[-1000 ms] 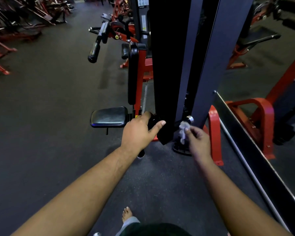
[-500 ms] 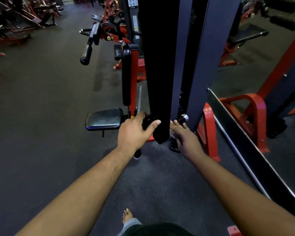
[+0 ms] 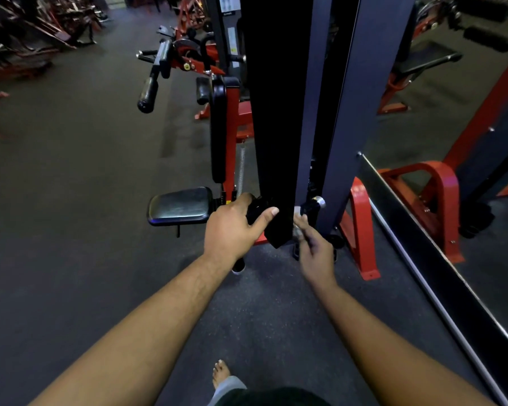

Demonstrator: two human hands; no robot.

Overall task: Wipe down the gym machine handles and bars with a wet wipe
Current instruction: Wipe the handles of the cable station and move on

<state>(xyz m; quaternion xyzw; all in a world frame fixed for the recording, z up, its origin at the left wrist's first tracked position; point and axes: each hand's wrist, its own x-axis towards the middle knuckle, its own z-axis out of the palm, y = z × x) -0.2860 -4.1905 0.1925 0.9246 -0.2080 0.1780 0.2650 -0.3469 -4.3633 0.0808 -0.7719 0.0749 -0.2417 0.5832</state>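
A: Nearest to the camera, what do you see?

B: A bare foot on the dark floor, and two forearms that reach forward. The left hand has its fingers curled round a black handle low on the machine, and the thumb lies straight against the black upright panel.

A: And the right one?

B: The right hand is just beside the lower edge of that panel. It is blurred. Its fingers are bent and point up toward a short bar with a chrome cap. A small pale piece of the wet wipe shows at the fingertips, between the hand and the bar. It looks crumpled and whitish, and most of it is hidden by the fingers, so I can say only that the hand pinches it.

A: What is farther behind?

B: Left of the left hand is a black padded seat, then a red frame with a long black pad, and above it a foam roller. To the right stands a grey column, a red foot bracket, and a mirror along the wall.

A: What differs from half a second ago?

B: Then the right hand lay over the bar and covered the wipe. Now it is lower and a little away, and the wipe shows again. The left hand keeps the same grip.
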